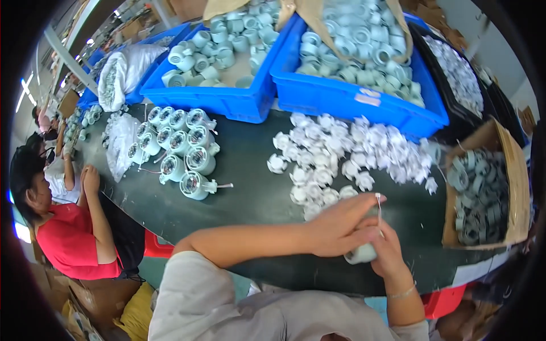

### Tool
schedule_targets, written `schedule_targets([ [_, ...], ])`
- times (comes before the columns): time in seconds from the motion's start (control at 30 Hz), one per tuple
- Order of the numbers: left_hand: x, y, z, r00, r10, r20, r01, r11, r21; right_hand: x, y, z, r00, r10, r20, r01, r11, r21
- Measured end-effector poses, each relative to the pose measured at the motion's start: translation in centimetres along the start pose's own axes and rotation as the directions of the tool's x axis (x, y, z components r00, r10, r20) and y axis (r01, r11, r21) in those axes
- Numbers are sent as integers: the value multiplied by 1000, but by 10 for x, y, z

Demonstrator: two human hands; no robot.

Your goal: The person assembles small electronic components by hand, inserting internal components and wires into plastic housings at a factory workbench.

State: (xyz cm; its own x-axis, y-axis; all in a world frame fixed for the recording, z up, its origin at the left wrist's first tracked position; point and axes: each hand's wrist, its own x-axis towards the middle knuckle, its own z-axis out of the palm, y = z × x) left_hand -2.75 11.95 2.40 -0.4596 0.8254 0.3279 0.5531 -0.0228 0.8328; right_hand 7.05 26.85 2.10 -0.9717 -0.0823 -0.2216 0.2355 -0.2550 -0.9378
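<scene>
In front of my chest, at the table's near edge, both hands are closed together around a pale round plastic housing point(359, 255). My left hand point(333, 227) lies across its top, with the thumb pressed down toward it. My right hand point(391, 253) wraps it from the right side. A thin wire point(379, 212) with a small white connector at its end rises between my fingers. Most of the housing is hidden by the hands. Just beyond them is a spread of white flower-shaped plastic parts point(318, 162).
Left of centre, several pale green housings point(187, 148) with wires stand grouped. Two blue bins point(352, 102) full of pale cups line the back. A cardboard box point(515, 187) of grey rings stands right. A plastic bag point(120, 150) lies left, near a seated person in red point(77, 238).
</scene>
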Motion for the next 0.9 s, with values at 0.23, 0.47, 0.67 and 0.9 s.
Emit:
schedule_targets([
  [0.23,13,-123,-329,759,46,-649,635,170,754,10,-20,-32,911,-159,-379,187,982,38],
  [0.47,42,-224,-407,434,-767,-472,689,-54,722,41,-27,-52,833,-231,-503,183,973,-142],
  [0.67,55,-218,-392,764,-505,-403,556,196,808,26,-20,-57,823,-333,-461,237,938,-253],
  [0.9,48,-6,-204,993,-8,-116,80,769,634,17,-23,-45,648,-695,-312,532,706,-467],
])
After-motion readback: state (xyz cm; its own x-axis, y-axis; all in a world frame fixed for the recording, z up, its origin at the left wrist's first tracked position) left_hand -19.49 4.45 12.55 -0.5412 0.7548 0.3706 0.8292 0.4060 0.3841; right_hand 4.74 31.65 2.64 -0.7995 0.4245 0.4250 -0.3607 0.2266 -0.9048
